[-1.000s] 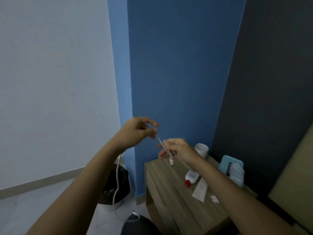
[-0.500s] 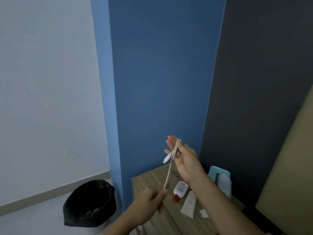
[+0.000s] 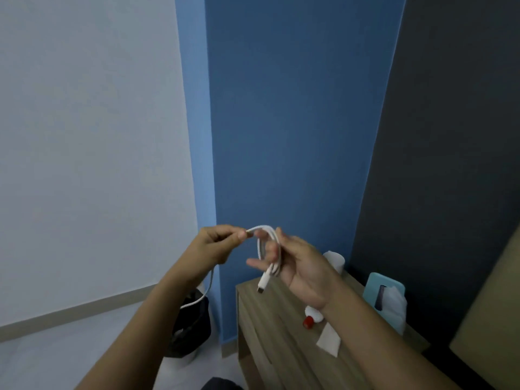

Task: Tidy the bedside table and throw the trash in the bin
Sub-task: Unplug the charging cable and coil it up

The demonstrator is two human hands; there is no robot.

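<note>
Cable, white, loops around the fingers of our right hand, which is half open with the coil across them and the plug end dangling below. Our left hand is closed, pinching the cable's run between thumb and fingertip; the slack drops under the left wrist. Below sits the wooden bedside table, bearing a white bottle with a red cap, a white wrapper, a teal tissue box and a white cup at the back. Left of the table, on the floor, stands a black bin against the blue wall.
</note>
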